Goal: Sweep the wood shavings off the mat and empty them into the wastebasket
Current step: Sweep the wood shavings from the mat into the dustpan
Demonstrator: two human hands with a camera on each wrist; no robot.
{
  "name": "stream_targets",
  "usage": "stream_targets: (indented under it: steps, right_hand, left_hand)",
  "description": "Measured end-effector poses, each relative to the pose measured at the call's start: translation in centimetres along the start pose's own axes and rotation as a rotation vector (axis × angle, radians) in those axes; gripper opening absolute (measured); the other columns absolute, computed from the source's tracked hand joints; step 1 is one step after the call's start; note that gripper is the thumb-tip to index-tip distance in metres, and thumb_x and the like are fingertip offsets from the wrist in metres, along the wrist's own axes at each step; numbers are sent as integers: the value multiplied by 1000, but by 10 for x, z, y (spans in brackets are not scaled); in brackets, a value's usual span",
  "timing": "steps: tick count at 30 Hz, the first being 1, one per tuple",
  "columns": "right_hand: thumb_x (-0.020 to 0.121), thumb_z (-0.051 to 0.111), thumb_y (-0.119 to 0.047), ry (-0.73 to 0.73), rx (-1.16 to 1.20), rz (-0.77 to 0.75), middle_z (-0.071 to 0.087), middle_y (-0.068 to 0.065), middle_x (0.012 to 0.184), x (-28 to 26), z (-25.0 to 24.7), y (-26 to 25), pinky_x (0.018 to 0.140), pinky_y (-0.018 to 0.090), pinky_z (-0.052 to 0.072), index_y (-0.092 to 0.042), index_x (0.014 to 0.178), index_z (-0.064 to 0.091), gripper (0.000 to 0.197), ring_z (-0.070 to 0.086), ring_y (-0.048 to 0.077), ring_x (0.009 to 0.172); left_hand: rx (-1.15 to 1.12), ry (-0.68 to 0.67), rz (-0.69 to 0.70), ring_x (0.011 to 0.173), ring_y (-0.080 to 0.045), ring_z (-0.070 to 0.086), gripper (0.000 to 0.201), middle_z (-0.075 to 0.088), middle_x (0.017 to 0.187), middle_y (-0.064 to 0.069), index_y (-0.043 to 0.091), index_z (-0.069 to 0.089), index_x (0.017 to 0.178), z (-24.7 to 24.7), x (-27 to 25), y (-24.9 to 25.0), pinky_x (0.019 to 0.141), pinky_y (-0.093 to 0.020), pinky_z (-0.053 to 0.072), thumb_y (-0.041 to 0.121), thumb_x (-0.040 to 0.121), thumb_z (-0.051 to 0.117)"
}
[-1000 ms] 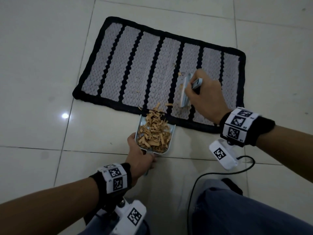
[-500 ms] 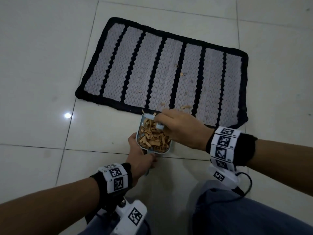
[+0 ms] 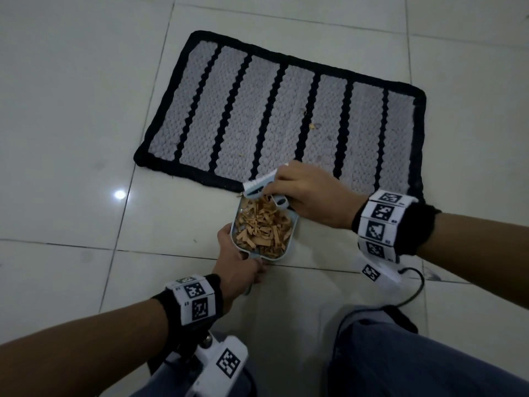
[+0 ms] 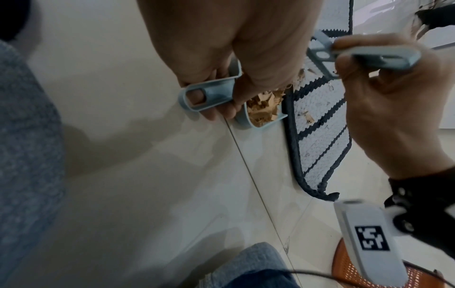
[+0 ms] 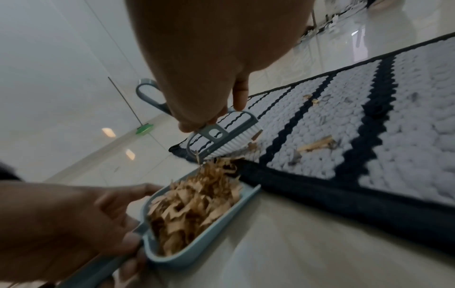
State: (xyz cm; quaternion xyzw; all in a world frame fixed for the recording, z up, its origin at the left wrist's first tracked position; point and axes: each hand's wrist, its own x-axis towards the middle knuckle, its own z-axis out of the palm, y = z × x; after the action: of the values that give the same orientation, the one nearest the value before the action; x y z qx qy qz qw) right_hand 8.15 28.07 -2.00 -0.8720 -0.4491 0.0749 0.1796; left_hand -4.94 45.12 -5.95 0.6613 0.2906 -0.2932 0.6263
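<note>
A grey mat (image 3: 286, 116) with black stripes lies on the tiled floor. A pale blue dustpan (image 3: 232, 230) sits at its near edge, heaped with tan wood shavings (image 3: 263, 227). My left hand (image 3: 243, 267) grips the pan's handle (image 4: 211, 93). My right hand (image 3: 303, 190) grips a small blue brush (image 3: 259, 186), its white bristles (image 5: 236, 140) at the mat's black border by the pan's mouth. A few stray shavings (image 5: 317, 145) lie on the mat. An orange mesh wastebasket (image 4: 344, 269) shows only in the left wrist view, near my right wrist.
Bare glossy floor tiles (image 3: 71, 138) surround the mat. My knees in blue jeans (image 3: 400, 362) are at the bottom edge. A black cable (image 3: 412, 287) trails from the right wrist camera. A green-headed mop (image 5: 145, 129) stands far off.
The right hand drew the brush from the mat's right middle down to the dustpan, then lifted back slightly to the mat's near edge. The left hand and the pan stayed put.
</note>
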Motion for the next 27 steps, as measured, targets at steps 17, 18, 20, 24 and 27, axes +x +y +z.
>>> stream_targets:
  steps: [17, 18, 20, 24, 27]
  right_hand:
    - [92, 61, -13, 237, 111, 97, 61, 5, 94, 21, -21, 7, 70, 36, 46, -11, 106, 68, 16, 53, 20, 83]
    - [93, 59, -16, 275, 134, 146, 62, 4, 95, 22, -23, 13, 72, 33, 45, -11, 106, 68, 16, 52, 16, 83]
    - [96, 56, -19, 345, 163, 244, 64, 4, 98, 16, -27, 25, 75, 26, 42, -11, 107, 67, 18, 49, 9, 83]
    - [98, 51, -25, 354, 150, 392, 65, 6, 98, -16, -27, 38, 75, 34, 47, -13, 105, 64, 19, 58, 20, 86]
    - [100, 48, -27, 334, 111, 434, 59, -2, 90, -39, -22, 40, 68, 28, 40, -12, 101, 63, 20, 54, 18, 79]
  left_hand:
    - [26, -7, 26, 86, -27, 61, 73, 57, 113, -17, 33, 21, 128, -9, -4, -7, 66, -38, 57, -8, 82, 60]
    - [33, 0, 24, 85, -28, 62, 73, 57, 112, -17, 35, 22, 127, -11, -5, -9, 66, -39, 56, -7, 81, 60]
    - [57, 14, 18, 80, -27, 62, 74, 59, 108, -18, 39, 22, 124, -16, -9, -15, 65, -41, 54, -6, 80, 61]
    - [78, 15, 11, 79, -26, 61, 74, 60, 105, -17, 41, 21, 124, -20, -17, -22, 63, -39, 54, -4, 81, 61]
    - [85, 9, 10, 79, -26, 61, 75, 60, 105, -17, 39, 20, 126, -17, -18, -23, 63, -38, 54, -5, 80, 61]
